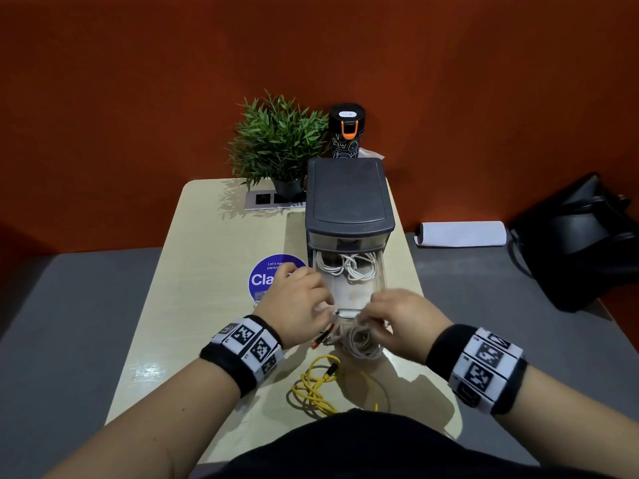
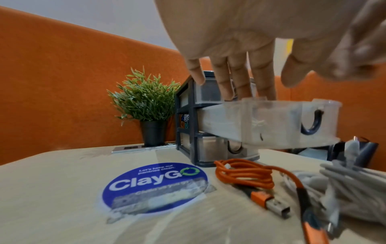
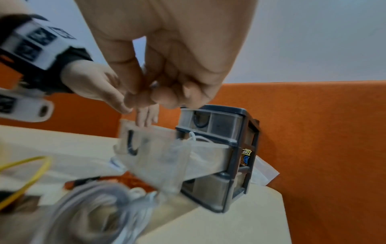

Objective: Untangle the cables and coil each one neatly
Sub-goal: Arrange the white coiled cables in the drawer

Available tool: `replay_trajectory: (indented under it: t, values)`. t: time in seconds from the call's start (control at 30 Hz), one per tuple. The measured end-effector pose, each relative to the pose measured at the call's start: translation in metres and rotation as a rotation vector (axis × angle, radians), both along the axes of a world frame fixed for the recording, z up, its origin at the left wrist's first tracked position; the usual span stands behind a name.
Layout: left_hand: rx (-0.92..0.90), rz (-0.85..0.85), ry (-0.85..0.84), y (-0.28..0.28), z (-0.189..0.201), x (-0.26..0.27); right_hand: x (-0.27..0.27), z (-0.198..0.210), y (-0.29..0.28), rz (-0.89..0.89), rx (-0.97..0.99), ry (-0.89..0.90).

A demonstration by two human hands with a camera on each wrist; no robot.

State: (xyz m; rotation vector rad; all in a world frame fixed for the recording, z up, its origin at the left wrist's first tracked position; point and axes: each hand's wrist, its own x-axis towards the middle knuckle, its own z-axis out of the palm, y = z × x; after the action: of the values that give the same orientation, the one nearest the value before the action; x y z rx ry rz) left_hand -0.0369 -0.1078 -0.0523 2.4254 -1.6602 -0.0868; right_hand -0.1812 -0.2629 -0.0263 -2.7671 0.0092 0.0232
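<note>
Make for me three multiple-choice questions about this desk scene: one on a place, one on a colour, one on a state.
1. Where does the loose yellow cable lie?
A. in the drawer
B. on the table, near the person
C. on the organiser's lid

2. What colour is the braided cable with the USB plug?
A. orange
B. green
C. black

3. How stands the clear plastic middle drawer of the grey organiser?
A. pulled out
B. shut
C. removed

Answers: 1 B, it lies below both hands; 2 A, orange in the left wrist view; 3 A, it juts from the frame.

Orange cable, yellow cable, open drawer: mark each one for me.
orange cable (image 2: 244,175), left wrist view, on its coiled loops.
yellow cable (image 1: 313,388), head view, on its tangled loops.
open drawer (image 2: 271,125), left wrist view, on its translucent side wall.
</note>
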Motion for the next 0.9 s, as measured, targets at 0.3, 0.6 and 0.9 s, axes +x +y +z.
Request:
replay_trajectory:
  t: [0.3, 0.6, 0.9]
  values:
    - [0.11, -0.027, 0.065, -0.002, 0.003, 0.007, -0.009, -0.054, 0.01, -0.024, -0.239, 0.5]
    - [0.207, -0.098, -0.017, -0.002, 0.004, 0.011, -0.006, -0.063, 0.019, -0.044, -0.357, 0.494]
    - [0.181, -0.035, -0.005, -0.007, 0.003, 0.007, -0.021, -0.019, -0.003, -0.232, 0.018, 0.405]
